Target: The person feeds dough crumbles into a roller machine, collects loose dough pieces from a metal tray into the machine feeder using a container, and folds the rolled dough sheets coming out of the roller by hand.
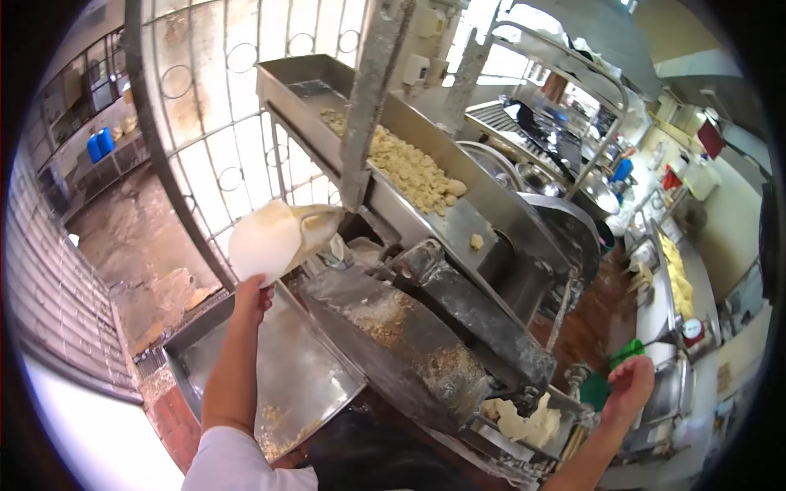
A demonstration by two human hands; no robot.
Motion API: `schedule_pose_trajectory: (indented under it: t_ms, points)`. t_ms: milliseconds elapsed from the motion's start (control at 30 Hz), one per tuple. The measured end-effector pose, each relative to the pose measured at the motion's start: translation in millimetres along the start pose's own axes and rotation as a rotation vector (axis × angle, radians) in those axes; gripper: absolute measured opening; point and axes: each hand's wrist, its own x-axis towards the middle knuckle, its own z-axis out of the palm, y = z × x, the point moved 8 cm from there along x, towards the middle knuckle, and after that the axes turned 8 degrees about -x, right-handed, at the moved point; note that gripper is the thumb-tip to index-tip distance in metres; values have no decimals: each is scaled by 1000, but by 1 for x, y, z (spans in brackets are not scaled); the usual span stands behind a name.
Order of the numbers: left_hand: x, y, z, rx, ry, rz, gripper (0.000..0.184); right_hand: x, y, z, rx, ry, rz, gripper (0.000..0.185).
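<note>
My left hand [255, 296] is closed on the lower edge of a whitish plastic scoop [266, 241]. The scoop looks like a cut-down jug, with a hollow, yellowish handle end on its right. It is raised above a metal tray [311, 352] with yellow crumbs at its near end. My right hand [630, 385] hangs in the air at the right, fingers loosely curled in, with no object visible in them. Between my arms stands a worn, flour-dusted machine [393, 319]. Pale dough [524, 421] lies below the machine's lower right end.
A long steel trough [483, 241] with lumps of pale dough [409, 168] slopes down behind the machine. A metal post [372, 98] stands before the trough. Barred grilles [196, 90] rise at the left. At the right are a counter with yellow dough [678, 278] and a green object [626, 353].
</note>
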Motion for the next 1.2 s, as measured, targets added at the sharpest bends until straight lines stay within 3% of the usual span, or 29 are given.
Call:
schedule_pose_trajectory:
  t_ms: [200,300,400,467,500,533,600,667,700,733,767,800,833,900,967,1067,1133,1200]
  points:
    - [49,-20,104,55,-57,-134,22,-33,3,-39,-85,197,135,26]
    - [108,-67,138,77,-453,-248,36,-47,2,-41,-142,228,200,23]
    - [134,-81,145,77,-517,-249,58,-59,15,-40,-142,213,228,19]
    - [166,-84,121,29,-530,-245,70,-66,28,-43,-161,167,263,16]
    - [173,-82,104,5,-511,-159,66,-72,35,-46,-144,160,306,15]
    - [162,-67,96,-27,-492,-73,63,-75,41,-50,-129,149,343,14]
    - [74,-62,78,-140,-304,-211,53,-80,41,-51,-131,22,389,12]
    - [75,-94,19,-85,-274,-292,39,-83,30,-41,-157,-225,404,12]
    - [86,-121,-18,-82,-485,-291,28,-91,23,-30,-223,-436,432,15]
    - [67,-154,-58,-92,-132,-279,26,-101,12,-22,-292,-651,450,20]
    - [36,-184,-98,10,-98,-394,25,-104,-11,-11,-209,-823,353,25]
    - [34,-232,-149,114,-217,-466,26,-107,-35,-1,-122,-991,256,31]
    - [3,-263,-203,569,10,-527,27,-115,-51,3,-28,-1155,157,37]
    - [-58,-319,-264,1015,-189,-690,23,-103,-44,-20,285,-1029,170,47]
    - [-110,-348,-295,1197,-299,-709,17,-85,0,-39,618,-919,196,63]
    - [-158,-365,-343,1312,-463,-588,21,-72,62,-33,872,-665,396,65]
    - [-183,-362,-381,1275,-681,-348,28,-103,83,-5,867,-846,469,66]
    - [-204,-350,-427,1166,-134,-599,25,-147,87,31,944,-1082,575,65]
